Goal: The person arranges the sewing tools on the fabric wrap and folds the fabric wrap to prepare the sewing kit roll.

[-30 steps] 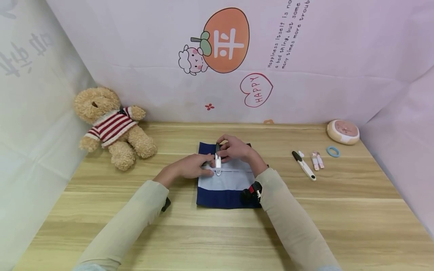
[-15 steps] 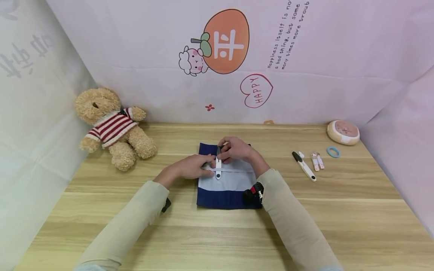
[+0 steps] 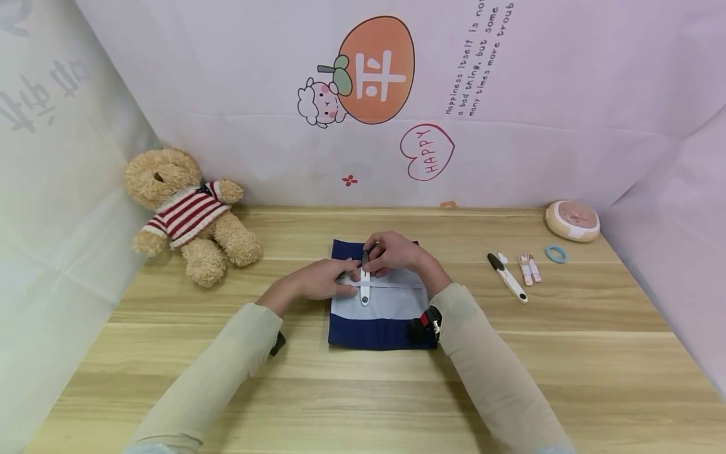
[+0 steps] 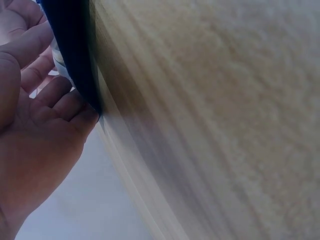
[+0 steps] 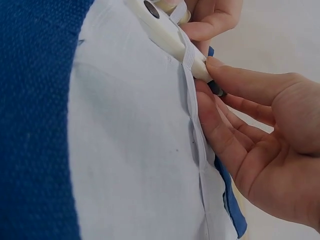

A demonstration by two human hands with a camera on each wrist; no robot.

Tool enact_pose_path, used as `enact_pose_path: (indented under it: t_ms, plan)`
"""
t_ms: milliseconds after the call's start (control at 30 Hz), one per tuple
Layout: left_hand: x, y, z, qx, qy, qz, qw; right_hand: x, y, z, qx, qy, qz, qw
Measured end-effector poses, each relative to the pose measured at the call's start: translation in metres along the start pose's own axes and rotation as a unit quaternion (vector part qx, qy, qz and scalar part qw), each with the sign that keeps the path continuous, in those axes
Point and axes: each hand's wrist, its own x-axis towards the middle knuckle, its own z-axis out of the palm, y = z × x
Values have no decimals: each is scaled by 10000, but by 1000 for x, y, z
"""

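Observation:
A navy-and-pale-grey cloth (image 3: 374,331) with a thin white elastic band (image 5: 190,95) across it lies on the table. A slim white tool with a black end (image 3: 365,293) passes under the band, its white end pointing toward me. My right hand (image 3: 395,251) pinches the tool near its black end between thumb and fingers. At the cloth's left side my left hand (image 3: 323,279) holds the cloth by the band, thumb and fingers close to the tool. In the left wrist view, that hand's fingers (image 4: 65,102) curl at the navy edge and are partly hidden by it.
To the right lie a similar white-and-black tool (image 3: 508,279), a pink-patterned folded strip (image 3: 530,270), a light-blue ring (image 3: 556,254) and a round pink-faced object (image 3: 573,221). A teddy bear (image 3: 190,214) sits at the back left, against the printed white backdrop (image 3: 255,157).
The white tool has slid toward me under the elastic band, its white end now farther past it. My right hand has moved slightly the same way; the left hand stays in place.

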Motion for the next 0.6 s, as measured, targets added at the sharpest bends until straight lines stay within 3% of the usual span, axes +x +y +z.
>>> enact_pose_path:
  t_ms: [600]
  plan:
    - [1,-2,0,-46,18,42,10000,-3,-4,1,-332,-222,105,9991]
